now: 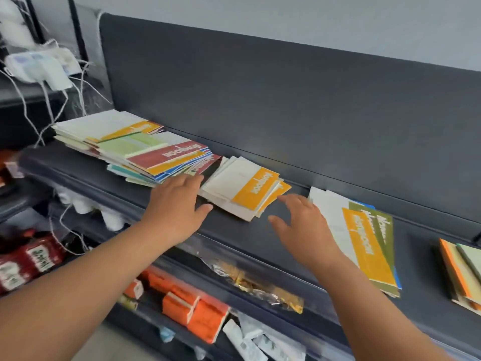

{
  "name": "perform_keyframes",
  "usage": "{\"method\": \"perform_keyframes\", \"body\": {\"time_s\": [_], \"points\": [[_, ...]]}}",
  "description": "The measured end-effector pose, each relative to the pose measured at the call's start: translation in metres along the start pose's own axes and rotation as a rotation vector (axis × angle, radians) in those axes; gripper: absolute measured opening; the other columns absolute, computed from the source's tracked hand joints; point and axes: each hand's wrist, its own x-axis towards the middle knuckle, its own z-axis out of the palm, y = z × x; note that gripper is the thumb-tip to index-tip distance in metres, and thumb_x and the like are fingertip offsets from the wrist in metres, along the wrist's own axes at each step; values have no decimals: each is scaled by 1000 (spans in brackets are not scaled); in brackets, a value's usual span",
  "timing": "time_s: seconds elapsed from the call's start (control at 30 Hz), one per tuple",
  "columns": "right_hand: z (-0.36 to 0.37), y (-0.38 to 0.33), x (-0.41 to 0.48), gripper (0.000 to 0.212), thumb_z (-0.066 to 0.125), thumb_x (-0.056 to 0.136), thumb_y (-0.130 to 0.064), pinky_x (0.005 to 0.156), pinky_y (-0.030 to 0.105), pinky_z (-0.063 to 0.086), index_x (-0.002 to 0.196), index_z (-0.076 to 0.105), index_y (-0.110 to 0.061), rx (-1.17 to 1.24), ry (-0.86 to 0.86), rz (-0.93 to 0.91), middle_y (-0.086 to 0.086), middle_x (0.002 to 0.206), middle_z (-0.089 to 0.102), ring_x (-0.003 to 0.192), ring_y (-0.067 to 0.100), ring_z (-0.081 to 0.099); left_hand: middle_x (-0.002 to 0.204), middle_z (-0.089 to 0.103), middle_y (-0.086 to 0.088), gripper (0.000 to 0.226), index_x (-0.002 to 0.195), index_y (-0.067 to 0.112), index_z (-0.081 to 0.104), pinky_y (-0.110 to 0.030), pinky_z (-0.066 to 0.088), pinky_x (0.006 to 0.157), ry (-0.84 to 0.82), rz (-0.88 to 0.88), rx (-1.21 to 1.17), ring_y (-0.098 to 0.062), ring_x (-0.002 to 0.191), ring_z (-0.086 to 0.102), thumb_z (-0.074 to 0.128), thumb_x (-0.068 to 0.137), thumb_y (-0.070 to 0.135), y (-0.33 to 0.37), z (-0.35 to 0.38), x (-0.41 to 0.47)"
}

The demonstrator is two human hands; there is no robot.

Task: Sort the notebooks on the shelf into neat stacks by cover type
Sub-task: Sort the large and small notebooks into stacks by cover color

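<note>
On the dark grey shelf (234, 227) lie several groups of notebooks. A big mixed pile (135, 149) with red, green and yellow covers is at the left. A small stack of white-and-yellow notebooks (242, 188) sits in the middle. My left hand (179, 201) is open and lies flat at that stack's left edge, by the mixed pile. My right hand (299, 220) hovers open just right of the stack, fingers spread, holding nothing. Beside it to the right lies a fanned group with yellow, olive and blue covers (364, 241). Another stack with an orange cover (460, 272) is at the far right.
The shelf's tall grey back panel (286, 100) rises behind the notebooks. Lower shelves hold orange boxes (192, 308), a foil packet (260, 282) and red packages (28, 259). White masks and strings (39, 69) hang at the upper left.
</note>
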Motion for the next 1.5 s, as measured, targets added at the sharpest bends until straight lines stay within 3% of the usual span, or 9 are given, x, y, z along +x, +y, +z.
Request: {"method": "perform_keyframes", "body": {"time_s": [0.3,0.53,0.77,0.83,0.93,1.17,1.33,1.4,1.5], "points": [[58,-124,38,47,53,96,-37,111,37,33,140,46,-21,118,-90,-77,-3,146,45,134,18,40,146,39,-2,66,147,21,31,-40,29,109,18,-86,53,-23,136,33,50,92,51,-127,-46,4],[85,-173,96,48,53,97,-35,98,27,38,142,44,-21,202,-127,-92,-3,144,45,117,15,50,148,38,-2,64,147,20,31,-40,28,111,41,-156,39,-22,137,33,49,93,49,-179,-56,34],[120,-211,174,46,50,99,-34,89,24,44,143,42,-25,306,-155,-114,-4,146,45,123,14,50,151,34,1,63,149,22,29,-36,20,113,-14,-153,90,-18,140,27,43,95,51,-220,-55,90],[129,-217,191,46,50,99,-35,94,31,50,143,41,-27,336,-175,-99,-5,147,43,124,16,52,150,36,1,61,148,22,32,-35,21,113,-32,-137,85,-18,139,29,43,95,51,-230,-51,107],[141,-220,210,49,51,98,-37,93,43,54,144,38,-29,321,-210,-64,-5,149,41,125,19,52,148,38,1,60,147,21,32,-33,23,113,-81,-116,77,-17,137,30,40,96,52,-239,-38,130],[153,-208,233,42,54,96,-33,95,35,49,137,47,-24,243,-140,22,-2,135,54,117,19,54,158,20,-1,63,148,25,28,-43,9,119,-342,-25,149,-21,147,9,24,96,59,-246,-7,175],[164,-205,225,42,56,92,-37,98,40,45,131,51,-22,171,-40,211,0,130,54,118,24,50,157,23,0,68,150,30,25,-45,9,117,-381,96,162,-21,145,15,13,93,65,-239,3,186],[166,-203,221,40,57,91,-39,92,39,48,128,51,-24,214,-10,306,-2,126,54,111,20,54,156,25,1,64,150,32,22,-43,14,114,-396,173,140,-22,143,17,11,95,62,-233,2,187],[163,-211,210,27,55,94,-34,68,24,50,119,52,-25,420,32,447,-11,113,59,90,6,60,156,25,2,56,152,32,16,-40,20,113,-438,291,11,-22,141,18,15,99,52,-224,0,192]]}}
